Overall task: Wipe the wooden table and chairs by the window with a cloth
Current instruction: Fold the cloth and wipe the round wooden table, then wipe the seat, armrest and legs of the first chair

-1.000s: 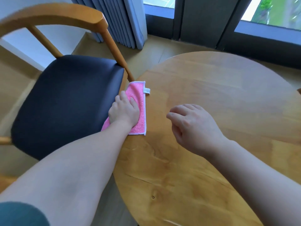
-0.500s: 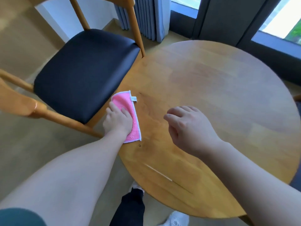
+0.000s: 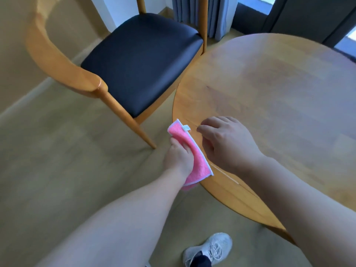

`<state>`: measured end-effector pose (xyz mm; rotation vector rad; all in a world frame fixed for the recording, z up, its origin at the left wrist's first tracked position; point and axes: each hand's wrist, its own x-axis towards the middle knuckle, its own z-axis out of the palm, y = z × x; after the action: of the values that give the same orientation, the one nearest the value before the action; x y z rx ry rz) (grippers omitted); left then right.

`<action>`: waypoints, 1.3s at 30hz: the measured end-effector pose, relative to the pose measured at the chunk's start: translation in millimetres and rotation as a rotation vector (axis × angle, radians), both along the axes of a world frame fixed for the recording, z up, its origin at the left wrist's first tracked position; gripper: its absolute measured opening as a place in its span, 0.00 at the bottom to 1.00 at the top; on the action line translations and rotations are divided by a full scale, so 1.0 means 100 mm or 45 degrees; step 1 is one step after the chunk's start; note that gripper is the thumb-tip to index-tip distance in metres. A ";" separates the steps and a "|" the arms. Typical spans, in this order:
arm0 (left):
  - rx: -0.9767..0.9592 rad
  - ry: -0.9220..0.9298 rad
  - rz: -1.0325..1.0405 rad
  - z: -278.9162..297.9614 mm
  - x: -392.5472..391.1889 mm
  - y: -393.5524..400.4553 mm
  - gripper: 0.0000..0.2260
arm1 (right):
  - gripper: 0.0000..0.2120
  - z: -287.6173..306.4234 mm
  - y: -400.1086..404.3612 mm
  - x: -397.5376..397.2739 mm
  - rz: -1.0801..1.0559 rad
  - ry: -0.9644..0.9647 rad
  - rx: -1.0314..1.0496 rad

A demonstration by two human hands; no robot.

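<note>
Round wooden surface (image 3: 279, 112) at right. Wooden chair (image 3: 134, 64) with dark seat just beside its left edge. Left hand (image 3: 179, 157) at the near-left rim, fingers (image 3: 185, 146) curled around a folded pink cloth (image 3: 190, 151) draped over that edge. Right hand (image 3: 227, 143) above the wood, fingers loosely curled, grasping nothing. White sneaker (image 3: 210, 247) on the floor.

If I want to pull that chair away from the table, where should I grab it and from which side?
Probably the chair's curved wooden backrest, near its rounded end. That end points toward you on the chair's floor side, away from the table, so a hand can wrap over the rail from above. The dark padded seat offers no edge to hold.
</note>
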<state>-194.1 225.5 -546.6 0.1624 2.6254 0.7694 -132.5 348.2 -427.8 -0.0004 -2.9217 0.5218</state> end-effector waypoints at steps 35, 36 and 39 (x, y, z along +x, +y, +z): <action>0.895 0.023 -0.848 5.37 -1.58 -1.75 0.13 | 0.13 4.44 -1.51 -0.96 -0.423 0.189 -0.396; 0.847 0.086 -0.840 5.42 -1.62 -1.74 0.08 | 0.12 4.52 -1.45 -1.02 -0.408 0.197 -0.385; 0.708 0.202 -0.826 5.56 -1.80 -1.71 0.09 | 0.12 4.70 -1.24 -1.20 -0.334 0.257 -0.331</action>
<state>-373.8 55.0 9.3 1.1942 2.1891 1.2307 -252.1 223.8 42.5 -0.3387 -2.5851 0.7983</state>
